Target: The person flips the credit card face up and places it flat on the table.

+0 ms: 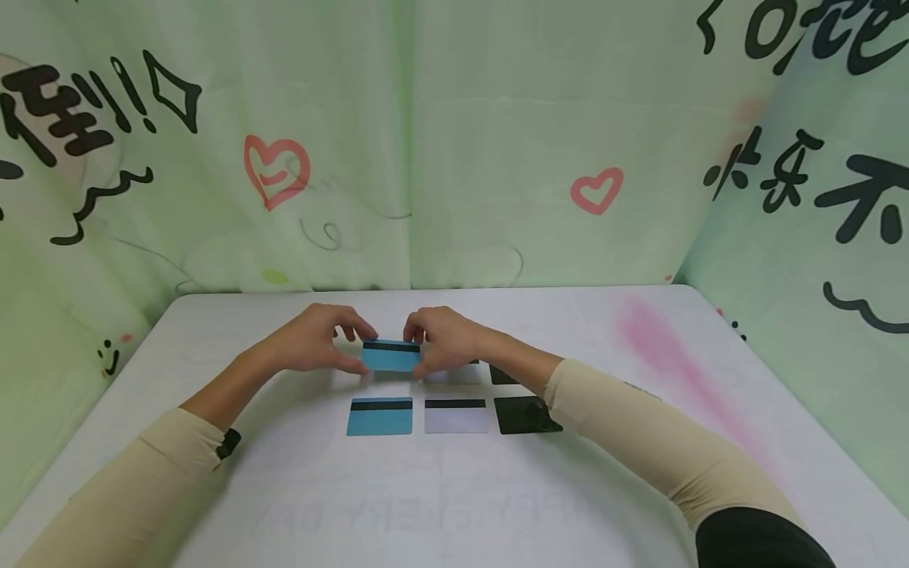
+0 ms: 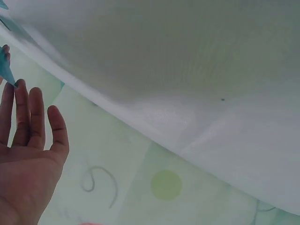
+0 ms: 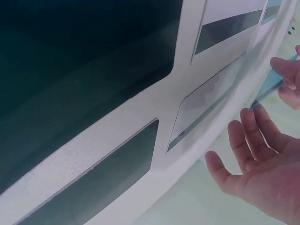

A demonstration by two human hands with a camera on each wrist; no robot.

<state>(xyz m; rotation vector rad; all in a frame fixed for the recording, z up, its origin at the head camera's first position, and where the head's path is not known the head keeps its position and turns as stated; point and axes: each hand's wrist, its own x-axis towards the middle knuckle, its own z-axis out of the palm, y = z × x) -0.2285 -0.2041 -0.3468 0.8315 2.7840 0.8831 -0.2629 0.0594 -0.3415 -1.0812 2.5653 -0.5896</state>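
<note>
A blue card with a black stripe (image 1: 390, 356) is held up just over the table's back half. My left hand (image 1: 319, 335) pinches its left edge between thumb and fingertips, and my right hand (image 1: 447, 341) pinches the right edge. In the left wrist view the card's corner (image 2: 5, 70) meets the fingertips. The right wrist view shows the right fingers beside the card (image 3: 269, 88). In front lies a second blue card (image 1: 379, 422), stripe toward the back. A white card (image 1: 454, 375) and a black card (image 1: 503, 375) are partly hidden by the right hand and forearm.
Along the front row, right of the second blue card, lie a white striped card (image 1: 456, 418) and a black card (image 1: 525, 416), the latter overlapped by the right sleeve. The white table (image 1: 284, 497) ends at a green printed curtain (image 1: 483, 158).
</note>
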